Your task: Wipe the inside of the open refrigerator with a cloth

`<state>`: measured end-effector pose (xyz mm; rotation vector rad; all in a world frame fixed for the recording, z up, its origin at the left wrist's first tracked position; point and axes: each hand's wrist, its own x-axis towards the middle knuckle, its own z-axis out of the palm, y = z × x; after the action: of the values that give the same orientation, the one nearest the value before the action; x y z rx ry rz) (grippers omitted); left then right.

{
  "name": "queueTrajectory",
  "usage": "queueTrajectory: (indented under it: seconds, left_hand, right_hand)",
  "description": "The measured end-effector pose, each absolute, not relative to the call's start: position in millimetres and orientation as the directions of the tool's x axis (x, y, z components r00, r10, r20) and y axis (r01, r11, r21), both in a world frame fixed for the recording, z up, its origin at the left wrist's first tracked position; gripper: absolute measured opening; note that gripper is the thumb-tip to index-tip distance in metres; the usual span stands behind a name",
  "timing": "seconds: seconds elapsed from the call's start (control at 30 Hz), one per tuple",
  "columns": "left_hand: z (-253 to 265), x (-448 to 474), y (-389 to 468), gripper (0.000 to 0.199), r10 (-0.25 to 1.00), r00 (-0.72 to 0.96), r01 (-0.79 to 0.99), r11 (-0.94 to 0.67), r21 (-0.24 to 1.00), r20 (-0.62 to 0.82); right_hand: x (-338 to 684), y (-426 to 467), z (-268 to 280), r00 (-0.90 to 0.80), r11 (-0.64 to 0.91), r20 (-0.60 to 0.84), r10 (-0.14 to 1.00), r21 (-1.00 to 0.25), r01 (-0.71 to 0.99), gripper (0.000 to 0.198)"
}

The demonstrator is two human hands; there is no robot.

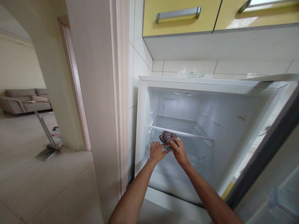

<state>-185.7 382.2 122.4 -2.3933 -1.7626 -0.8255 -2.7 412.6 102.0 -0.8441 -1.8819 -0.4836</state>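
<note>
Inside the open white fridge (161, 81), my right hand (179, 151) is closed on a crumpled grey-brown cloth (166, 137). The cloth bunches up just below the front edge of the upper glass shelf (189, 133). Close by on the left, my left hand (157, 151) has its fingers curled at the front edge of a lower glass shelf (195, 157), its thumb pointing toward the right hand. The hands partly hide this lower shelf's edge.
The fridge door (268, 155) stands open at the right. Yellow cabinets (182, 23) hang above, and a clear plastic bag (195, 74) lies on top of the fridge. A door frame (105, 93) rises at the left; beyond it are a dustpan (49, 151) and a sofa (25, 101).
</note>
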Motion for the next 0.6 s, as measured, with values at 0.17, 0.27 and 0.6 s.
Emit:
queueTrajectory:
  seconds: [0.17, 0.27, 0.6]
  left_hand:
    - [120.7, -185.9, 381.7, 0.054, 0.877, 0.203, 0.902, -0.341, 0.265, 0.436]
    - [122.0, -185.1, 380.7, 0.056, 0.878, 0.208, 0.901, -0.343, 0.264, 0.432]
    - [129.5, -184.0, 380.2, 0.059, 0.891, 0.207, 0.918, -0.32, 0.235, 0.405]
  right_hand:
    - [30.6, 386.6, 99.9, -0.208, 0.627, 0.918, 0.337, -0.054, 0.777, 0.04]
    - [46.3, 368.9, 100.1, -0.254, 0.629, 0.925, 0.281, 0.023, 0.777, 0.039]
    - [41.2, 298.8, 123.1, -0.088, 0.651, 0.988, 0.126, -0.015, 0.759, 0.028]
